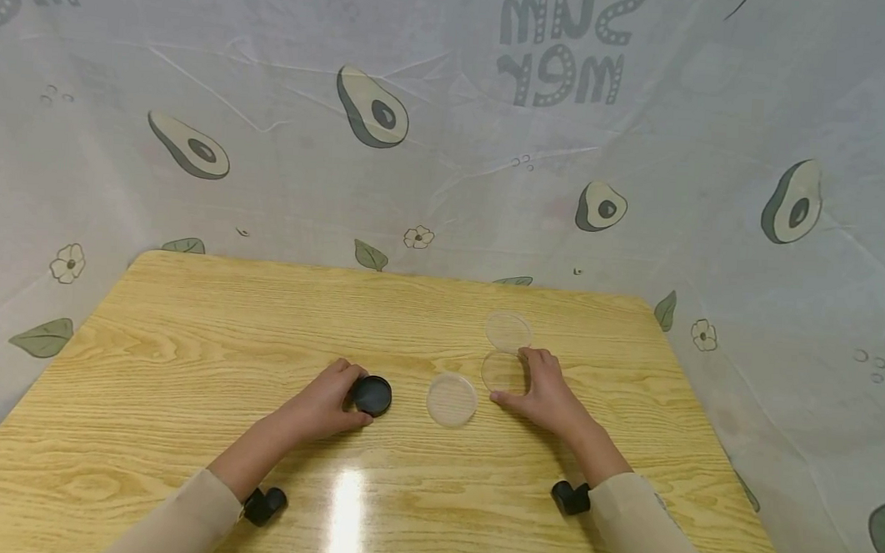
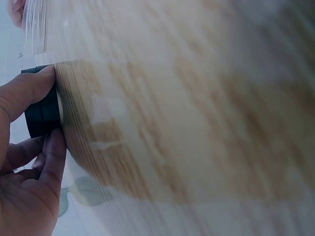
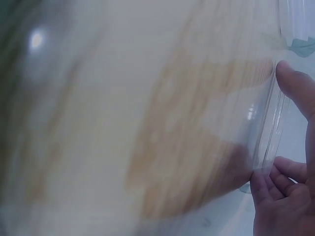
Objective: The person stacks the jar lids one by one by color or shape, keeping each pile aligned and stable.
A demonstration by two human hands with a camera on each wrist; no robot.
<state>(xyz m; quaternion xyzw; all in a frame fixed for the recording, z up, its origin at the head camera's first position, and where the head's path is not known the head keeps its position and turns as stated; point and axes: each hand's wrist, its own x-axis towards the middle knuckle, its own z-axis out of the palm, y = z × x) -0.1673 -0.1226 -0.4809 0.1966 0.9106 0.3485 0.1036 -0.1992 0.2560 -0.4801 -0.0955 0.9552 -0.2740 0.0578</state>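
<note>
My left hand (image 1: 327, 400) holds a small round black container (image 1: 373, 396) by its sides, thumb on one side and fingers on the other. A seam runs around this container in the left wrist view, where it rests on the table. On the right, my right hand (image 1: 545, 396) spans a shallow clear petri dish (image 1: 501, 372), its thumb and fingertips on opposite edges. Between the two hands lies another clear petri dish (image 1: 451, 400), which neither hand touches. Just beyond the gripped dish is a further clear petri dish (image 1: 508, 330).
Everything stands on a wood-grain table (image 1: 207, 323). A pale curtain (image 1: 463, 169) printed with avocados and leaves surrounds the table at the back and sides. Black wrist cameras (image 1: 263, 506) sit under both forearms, and a bright light reflection lies near the front.
</note>
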